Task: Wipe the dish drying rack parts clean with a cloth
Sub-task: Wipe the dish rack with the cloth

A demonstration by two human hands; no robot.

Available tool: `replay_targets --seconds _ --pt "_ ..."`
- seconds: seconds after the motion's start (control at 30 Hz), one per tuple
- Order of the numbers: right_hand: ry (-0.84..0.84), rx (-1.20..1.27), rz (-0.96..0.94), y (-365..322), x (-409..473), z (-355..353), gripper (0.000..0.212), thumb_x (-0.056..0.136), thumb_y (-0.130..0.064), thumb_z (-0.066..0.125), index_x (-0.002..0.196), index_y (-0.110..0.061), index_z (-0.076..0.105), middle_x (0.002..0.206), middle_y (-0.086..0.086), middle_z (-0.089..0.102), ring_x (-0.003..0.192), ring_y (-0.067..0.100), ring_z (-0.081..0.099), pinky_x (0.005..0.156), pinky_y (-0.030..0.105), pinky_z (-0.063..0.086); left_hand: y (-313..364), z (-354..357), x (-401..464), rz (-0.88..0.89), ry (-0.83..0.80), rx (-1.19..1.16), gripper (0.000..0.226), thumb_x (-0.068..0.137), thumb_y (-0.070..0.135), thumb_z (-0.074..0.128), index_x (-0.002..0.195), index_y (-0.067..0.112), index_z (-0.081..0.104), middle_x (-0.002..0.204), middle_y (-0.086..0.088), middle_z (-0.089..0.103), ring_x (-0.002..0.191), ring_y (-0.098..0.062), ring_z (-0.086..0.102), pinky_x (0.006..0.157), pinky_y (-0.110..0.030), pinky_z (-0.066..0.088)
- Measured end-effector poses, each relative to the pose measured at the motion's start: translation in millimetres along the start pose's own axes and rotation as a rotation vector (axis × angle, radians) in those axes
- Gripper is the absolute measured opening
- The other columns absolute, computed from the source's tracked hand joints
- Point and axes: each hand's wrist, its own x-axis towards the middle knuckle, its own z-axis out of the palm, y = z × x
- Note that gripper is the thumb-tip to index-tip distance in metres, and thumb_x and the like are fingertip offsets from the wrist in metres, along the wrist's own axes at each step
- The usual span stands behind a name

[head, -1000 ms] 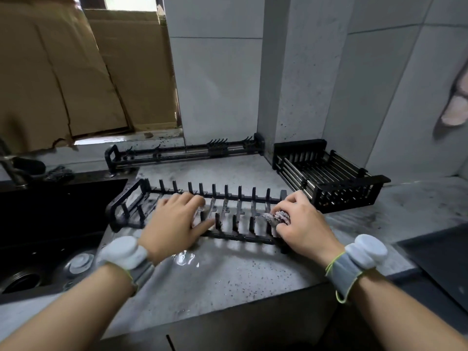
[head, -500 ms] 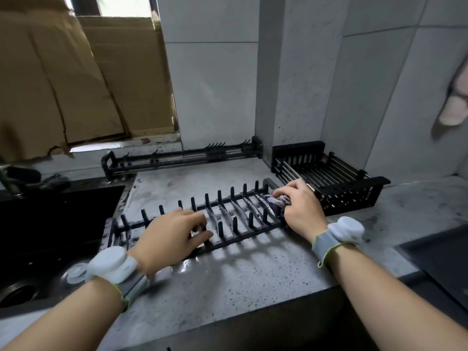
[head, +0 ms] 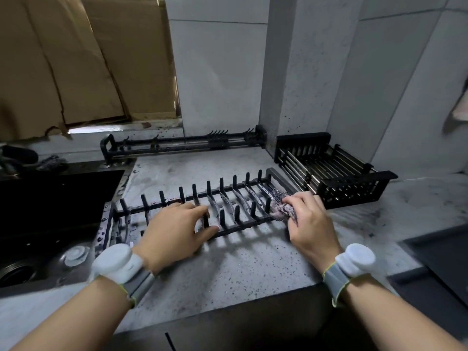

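Note:
A black plate rack (head: 228, 198) with upright pegs lies flat on the speckled grey counter (head: 228, 264), angled so its right end points away from me. My left hand (head: 174, 230) rests on the rack's middle, fingers curled over its bars and thumb along the near rail. My right hand (head: 310, 221) grips a bunched grey mesh cloth (head: 281, 205) and presses it against the rack's right end. A black basket part (head: 331, 171) sits behind at the right. A long black rail part (head: 182, 144) lies along the back wall.
A dark sink (head: 50, 206) with a drain opens at the left, the rack's left end overhanging its rim. Cardboard (head: 76, 59) covers the window above it. Tiled walls and a pillar close in the back. A dark surface (head: 440, 252) lies at the far right.
The rack has turned, its right end swinging away from me. My right hand moved with the cloth along that right end, first away, now back toward the near corner. My left hand stayed on the middle.

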Motion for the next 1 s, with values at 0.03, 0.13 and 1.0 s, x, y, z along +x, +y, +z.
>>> replay_targets --seconds 0.03,0.13,1.0 --pt "-0.014 -0.050 -0.005 -2 -3 5 0.036 0.085 -0.013 0.053 0.119 -0.006 0.064 0.112 0.008 0.058 0.102 0.020 0.048 0.091 0.037 0.044 -2 0 0 -0.001 0.000 0.002 0.055 0.085 0.077 0.033 0.102 0.034 0.064 0.090 0.016 0.064 0.083 -0.014 0.060 0.063 -0.029 0.042" --pt "-0.060 -0.128 0.033 -6 -9 13 0.045 0.093 -0.038 0.041 0.116 -0.009 0.065 0.113 0.009 0.059 0.105 0.026 0.051 0.093 0.039 0.035 -4 1 2 -0.005 -0.011 0.010 0.059 0.082 0.081 0.029 0.097 0.035 0.063 0.089 0.017 0.063 0.082 -0.014 0.060 0.064 -0.031 0.048" --pt "0.241 0.239 0.344 -32 13 20 0.034 0.083 -0.006 0.071 0.100 -0.015 0.043 0.090 -0.004 0.052 0.092 0.021 0.047 0.072 0.032 0.040 8 -14 0 -0.037 -0.100 0.050 0.066 0.078 0.087 0.033 0.105 0.034 0.060 0.098 0.018 0.059 0.083 -0.006 0.052 0.062 -0.022 0.031"
